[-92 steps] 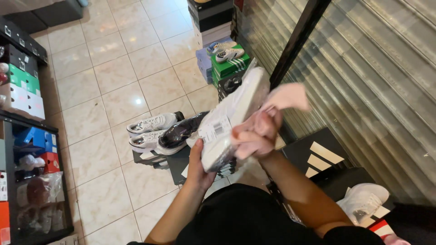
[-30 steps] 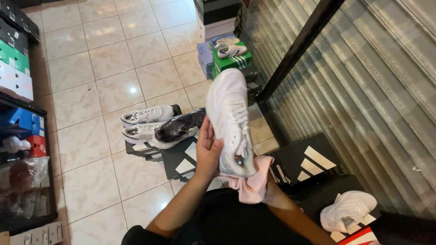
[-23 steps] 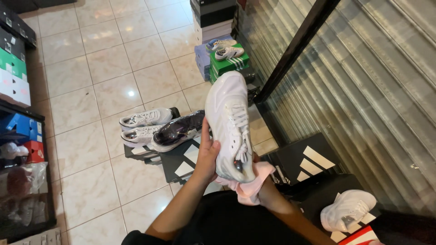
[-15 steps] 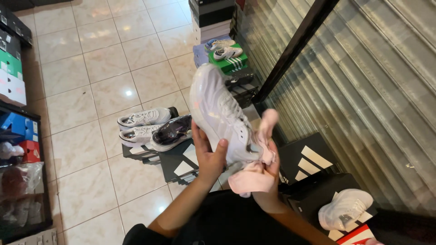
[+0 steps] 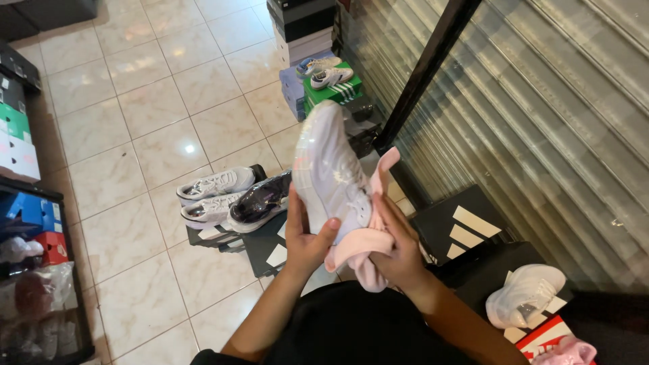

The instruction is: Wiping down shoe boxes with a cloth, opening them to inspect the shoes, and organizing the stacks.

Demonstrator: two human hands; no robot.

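We see a white sneaker (image 5: 329, 174) held up over a glossy tiled floor (image 5: 135, 101), its long axis running away from us, toe pointing up and outward. The left hand (image 5: 305, 238) grips its heel; the right hand (image 5: 400, 251) presses a pink cloth (image 5: 362, 251) against its side. Beyond, three sneakers (image 5: 226, 197) lie on dark boxes (image 5: 267, 247). A ribbed metal shutter (image 5: 541, 122) fills the right. Another pair sits on a green box (image 5: 332, 89).

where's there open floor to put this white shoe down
Bare tile lies open left of the stacked boxes and beyond the shoes on the floor. More lies bare near the left shelf. By the shutter, black boxes crowd the floor.
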